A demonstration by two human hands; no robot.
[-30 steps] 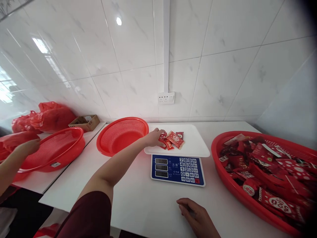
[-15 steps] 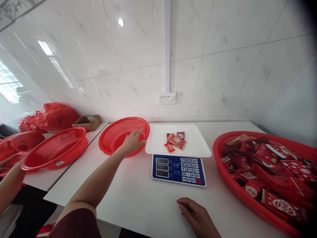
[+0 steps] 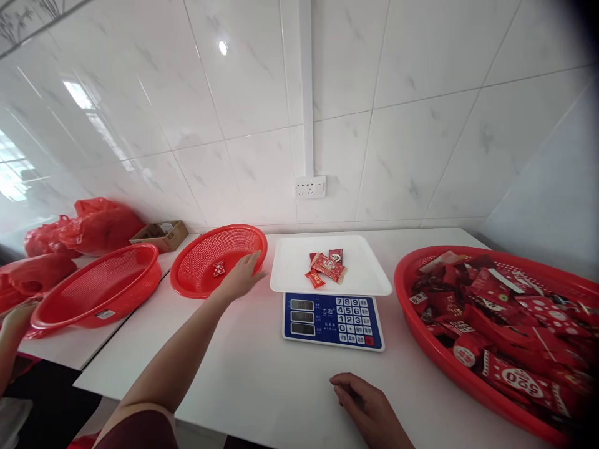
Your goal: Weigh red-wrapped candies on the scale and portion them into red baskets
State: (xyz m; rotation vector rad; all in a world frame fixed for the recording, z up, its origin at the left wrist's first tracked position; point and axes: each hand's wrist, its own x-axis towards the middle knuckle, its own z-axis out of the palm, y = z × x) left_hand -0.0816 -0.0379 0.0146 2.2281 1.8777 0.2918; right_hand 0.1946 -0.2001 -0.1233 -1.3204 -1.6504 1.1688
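Observation:
My left hand (image 3: 241,276) is over the right side of a red perforated basket (image 3: 187,284), its fingers spread and nothing in them. A small red packet with white dots (image 3: 219,269) lies inside that basket. Several red packets (image 3: 329,266) are piled on the white tray (image 3: 290,262) of a scale with a blue keypad panel (image 3: 330,312). My right hand (image 3: 362,402) rests on the table in front of the scale, fingers curled; what they hold, if anything, is hidden. At the right, a large red basket (image 3: 433,346) is full of red packets (image 3: 505,337).
Another red basket (image 3: 100,274) stands at the left, with red plastic bags (image 3: 103,224) and a small cardboard box (image 3: 163,236) behind. Another person's hand (image 3: 21,315) is at the far left edge. A wall socket (image 3: 310,187) is above the scale.
A dotted red packet now shows in the basket by my left hand. The basket has shifted left with my view, and my left hand now lies nearer its right rim.

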